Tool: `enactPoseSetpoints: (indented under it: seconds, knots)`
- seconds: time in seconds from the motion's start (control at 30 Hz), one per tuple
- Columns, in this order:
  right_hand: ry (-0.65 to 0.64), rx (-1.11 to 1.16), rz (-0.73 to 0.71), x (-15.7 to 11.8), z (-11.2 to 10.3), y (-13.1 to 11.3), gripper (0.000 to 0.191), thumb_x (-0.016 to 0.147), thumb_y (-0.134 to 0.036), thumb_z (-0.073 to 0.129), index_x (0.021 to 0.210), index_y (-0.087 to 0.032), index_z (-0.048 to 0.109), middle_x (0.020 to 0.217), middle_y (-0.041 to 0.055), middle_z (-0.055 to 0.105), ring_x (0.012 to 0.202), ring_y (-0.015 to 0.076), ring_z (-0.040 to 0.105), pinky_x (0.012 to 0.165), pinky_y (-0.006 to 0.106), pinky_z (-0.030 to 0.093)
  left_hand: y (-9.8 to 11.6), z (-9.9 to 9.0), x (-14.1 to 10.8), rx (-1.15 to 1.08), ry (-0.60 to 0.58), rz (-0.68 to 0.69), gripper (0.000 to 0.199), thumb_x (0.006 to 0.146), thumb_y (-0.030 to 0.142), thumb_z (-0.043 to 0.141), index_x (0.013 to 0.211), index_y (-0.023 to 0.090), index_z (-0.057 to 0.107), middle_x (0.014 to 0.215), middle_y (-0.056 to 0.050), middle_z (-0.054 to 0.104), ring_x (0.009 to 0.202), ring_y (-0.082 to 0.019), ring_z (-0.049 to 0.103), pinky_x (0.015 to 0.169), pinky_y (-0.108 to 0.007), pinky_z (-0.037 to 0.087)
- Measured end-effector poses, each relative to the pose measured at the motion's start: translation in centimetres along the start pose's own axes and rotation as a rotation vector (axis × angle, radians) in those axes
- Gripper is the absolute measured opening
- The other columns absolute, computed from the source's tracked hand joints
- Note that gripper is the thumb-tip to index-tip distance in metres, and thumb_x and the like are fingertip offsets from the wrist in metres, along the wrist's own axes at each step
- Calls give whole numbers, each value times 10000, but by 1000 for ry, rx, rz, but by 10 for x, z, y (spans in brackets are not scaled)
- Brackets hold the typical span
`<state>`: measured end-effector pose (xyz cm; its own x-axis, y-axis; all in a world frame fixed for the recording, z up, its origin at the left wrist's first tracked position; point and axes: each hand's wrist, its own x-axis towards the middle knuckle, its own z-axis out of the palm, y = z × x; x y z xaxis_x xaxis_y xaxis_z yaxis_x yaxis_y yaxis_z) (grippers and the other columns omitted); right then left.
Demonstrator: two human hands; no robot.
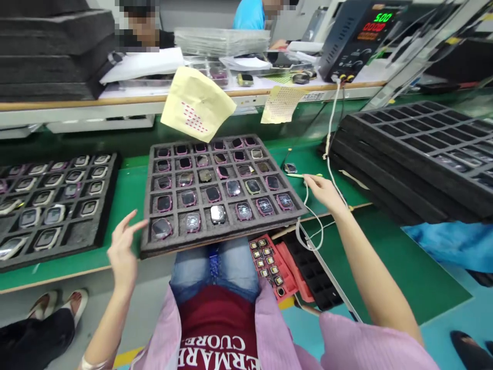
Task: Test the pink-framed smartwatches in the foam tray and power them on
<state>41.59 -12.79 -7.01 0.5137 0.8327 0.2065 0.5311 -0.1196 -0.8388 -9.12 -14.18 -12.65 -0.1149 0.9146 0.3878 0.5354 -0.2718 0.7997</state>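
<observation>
A dark foam tray (pixel 227 226) with rows of smartwatch faces in its compartments, many with purple rims, lies in front of me. My left hand (pixel 124 249) is at the tray's lower left corner, its fingers spread and nothing in them. My right hand (pixel 323 192) is to the right of the tray, fingers pinched around a thin pale stick-like tool (pixel 295 176); its exact kind is unclear. Just beyond the tool's tip, a single watch face (pixel 290 168) lies on the green mat (pixel 292 146). A white cable (pixel 330 136) runs down near my right hand.
Another foam tray (pixel 82 234) of watch cases lies left. Stacked foam trays (pixel 346 154) stand right. A power supply (pixel 352 43) sits on the shelf, with yellow paper notes (pixel 198 103) hanging below. Red trays (pixel 283 270) of small parts are under the table edge. People sit opposite.
</observation>
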Motion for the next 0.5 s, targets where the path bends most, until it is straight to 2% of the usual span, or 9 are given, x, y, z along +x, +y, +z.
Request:
enactPoseSetpoints:
  seconds: [0.07,0.1,0.13,0.17,0.27,0.33,0.4,0.5]
  knots:
    - [48,-81,-95,-23,13,-12,332,802,-493,620,860,-177,705,942,136,676,1026,313,571,938,470,422,-16,9,-4,-68,-35,-15,512,927,452,360,1250,103,550,1370,-173,504,1291,-298,446,1113,-479,301]
    - [68,-111,-155,-38,21,-20,335,846,-481,573,944,-188,702,1032,132,667,1111,311,538,1006,479,374,-20,15,-7,-80,-41,-19,574,895,477,434,1332,107,468,1388,-178,479,1298,-302,435,1114,-471,302]
    - [101,-182,-286,-54,29,-28,357,908,-461,485,1023,-190,688,1085,128,658,1118,298,549,1014,478,377,-23,20,-9,-70,-33,-14,655,848,492,525,1376,122,412,1402,-173,459,1307,-304,423,1117,-457,301]
    - [79,-220,-390,-70,40,-36,365,949,-427,424,1086,-195,670,1110,122,655,1105,279,568,1004,465,398,-23,24,-10,-56,-9,-7,712,809,494,591,1390,136,388,1392,-166,464,1300,-305,427,1112,-447,309]
    - [-83,-290,-624,-106,78,-52,369,963,-395,425,1223,-202,601,1218,131,606,1171,280,537,1012,470,408,-22,32,-10,-17,59,46,701,793,511,624,1356,149,416,1326,-156,504,1250,-302,466,1081,-444,345]
    - [-121,-303,-715,-112,103,-56,359,957,-372,451,1229,-186,593,1208,144,607,1173,292,532,1005,483,413,-21,34,-5,1,78,95,679,804,542,606,1329,147,436,1293,-160,513,1225,-301,478,1063,-451,361]
    - [-63,-271,-756,-106,121,-57,308,951,-335,475,1166,-171,624,1129,145,639,1112,291,564,973,480,436,-21,36,1,4,76,129,677,805,568,595,1315,149,443,1272,-162,514,1207,-299,485,1050,-454,371]
    - [-7,-216,-779,-87,131,-59,232,939,-292,510,1061,-161,658,1030,136,666,1010,279,599,917,463,468,-20,43,13,2,58,126,669,808,566,595,1306,145,444,1248,-163,514,1191,-291,491,1042,-454,380]
